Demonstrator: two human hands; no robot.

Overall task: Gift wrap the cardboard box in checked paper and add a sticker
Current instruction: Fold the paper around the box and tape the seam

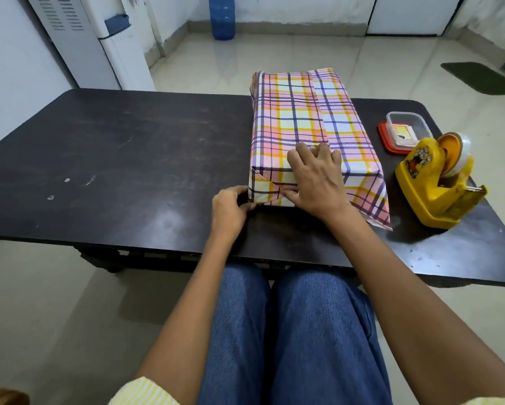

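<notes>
A box wrapped in checked paper of pink, yellow and purple lies lengthwise on the dark table. Its near end faces me, with the left side flap folded in as a diagonal crease. My right hand lies flat over the near top edge, its thumb pressing the folded paper on the end face. My left hand pinches the paper at the lower left corner of that end. A loose flap of paper sticks out at the near right corner.
A yellow tape dispenser stands on the table right of the box. Behind it sits a small clear plastic container on a red lid, something flat and yellow inside. My knees are under the table's front edge.
</notes>
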